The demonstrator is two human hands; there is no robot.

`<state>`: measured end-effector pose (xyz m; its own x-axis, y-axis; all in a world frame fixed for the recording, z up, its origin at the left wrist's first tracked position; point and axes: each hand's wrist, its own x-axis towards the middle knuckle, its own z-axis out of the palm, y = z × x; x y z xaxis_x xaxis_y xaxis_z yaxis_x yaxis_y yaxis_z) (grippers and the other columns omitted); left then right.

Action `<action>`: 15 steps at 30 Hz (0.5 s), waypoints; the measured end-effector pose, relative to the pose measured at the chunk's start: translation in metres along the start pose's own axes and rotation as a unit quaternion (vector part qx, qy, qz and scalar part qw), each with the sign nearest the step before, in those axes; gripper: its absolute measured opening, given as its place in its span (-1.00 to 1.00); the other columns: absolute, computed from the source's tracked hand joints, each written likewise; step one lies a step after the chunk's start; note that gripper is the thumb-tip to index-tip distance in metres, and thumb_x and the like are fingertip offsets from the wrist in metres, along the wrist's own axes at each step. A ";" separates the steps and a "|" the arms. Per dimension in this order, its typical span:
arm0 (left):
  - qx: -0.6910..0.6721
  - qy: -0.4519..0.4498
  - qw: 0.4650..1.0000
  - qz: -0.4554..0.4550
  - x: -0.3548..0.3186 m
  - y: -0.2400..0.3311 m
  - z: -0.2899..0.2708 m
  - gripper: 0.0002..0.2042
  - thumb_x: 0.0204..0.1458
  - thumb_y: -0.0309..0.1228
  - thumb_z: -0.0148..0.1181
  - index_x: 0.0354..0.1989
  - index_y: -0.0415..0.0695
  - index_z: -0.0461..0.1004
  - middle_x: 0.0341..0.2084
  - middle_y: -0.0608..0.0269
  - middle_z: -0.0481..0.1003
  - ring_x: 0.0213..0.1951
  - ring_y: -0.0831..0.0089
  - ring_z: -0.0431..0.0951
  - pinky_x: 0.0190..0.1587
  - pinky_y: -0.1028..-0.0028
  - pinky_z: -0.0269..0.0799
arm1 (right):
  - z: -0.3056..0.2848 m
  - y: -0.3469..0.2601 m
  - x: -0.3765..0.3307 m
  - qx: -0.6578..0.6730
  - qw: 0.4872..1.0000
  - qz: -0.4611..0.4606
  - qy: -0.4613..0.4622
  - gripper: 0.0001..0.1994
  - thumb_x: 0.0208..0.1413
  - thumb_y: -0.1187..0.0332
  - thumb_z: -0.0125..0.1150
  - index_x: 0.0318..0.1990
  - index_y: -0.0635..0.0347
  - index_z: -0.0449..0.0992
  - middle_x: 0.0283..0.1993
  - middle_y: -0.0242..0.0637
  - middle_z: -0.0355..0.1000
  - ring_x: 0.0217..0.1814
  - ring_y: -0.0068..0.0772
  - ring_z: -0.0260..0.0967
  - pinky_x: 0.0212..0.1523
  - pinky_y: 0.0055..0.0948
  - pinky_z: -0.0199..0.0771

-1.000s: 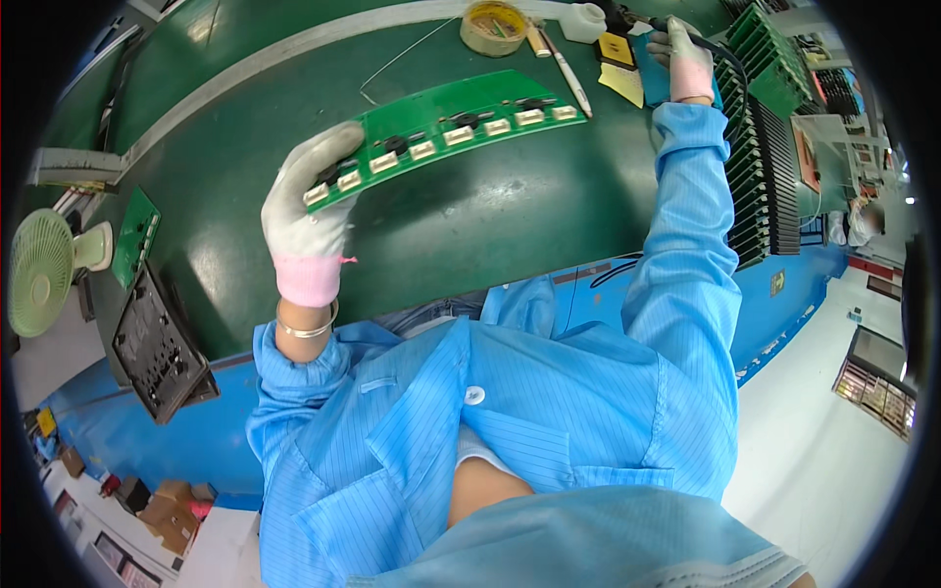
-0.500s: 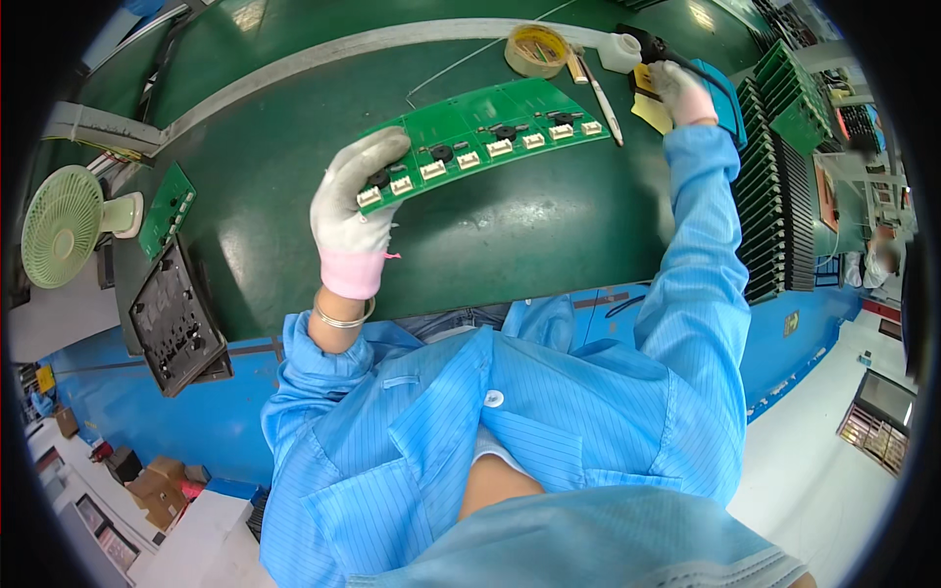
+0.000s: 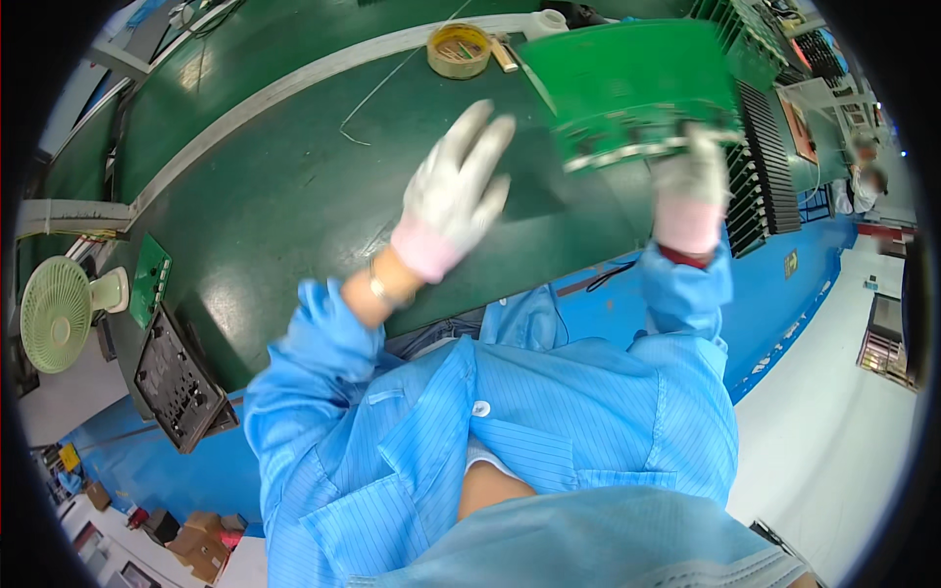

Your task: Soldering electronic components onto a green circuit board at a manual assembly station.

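Note:
My right hand (image 3: pixel 689 191), in a white glove with a pink cuff, grips a green circuit board (image 3: pixel 632 78) by its near edge. Along that edge runs a row of white connectors, smeared by motion. The board is tilted up over the right part of the green bench, next to a black slotted rack (image 3: pixel 769 157). To the left of the board, my left hand (image 3: pixel 454 191), gloved the same way, hovers above the bench top with its fingers apart and nothing in them.
A yellow tape roll (image 3: pixel 459 51) with small bits inside stands at the back, beside a wooden-handled tool (image 3: pixel 504 56) and a white bottle (image 3: pixel 545 24). On the left are a pale green fan (image 3: pixel 59 314), another green circuit board (image 3: pixel 149 279) and a black tray (image 3: pixel 176 382).
The circuit board has gone from my left hand to my right hand and moved rightward. My left hand has let go and opened. My right hand has come back from the yellow pad.

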<state>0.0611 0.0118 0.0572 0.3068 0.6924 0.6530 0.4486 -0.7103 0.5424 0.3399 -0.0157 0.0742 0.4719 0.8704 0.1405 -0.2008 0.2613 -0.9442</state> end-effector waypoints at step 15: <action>0.289 -0.318 0.902 0.036 0.173 -0.071 0.232 -0.72 0.01 -0.57 0.09 -0.09 -0.12 0.54 -0.06 0.12 0.47 -0.03 0.15 0.54 -0.06 0.26 0.52 | -0.124 -0.101 0.002 0.003 0.968 -0.198 0.151 -0.64 0.31 0.37 -0.14 0.21 0.27 0.23 0.18 -0.13 0.28 0.18 -0.21 0.27 0.18 -0.08 0.34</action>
<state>0.2768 0.2115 0.0092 0.6893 0.7105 0.1414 0.7152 -0.6986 0.0239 0.4672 -0.0924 0.1329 0.7425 0.5396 0.3969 0.0425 0.5534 -0.8318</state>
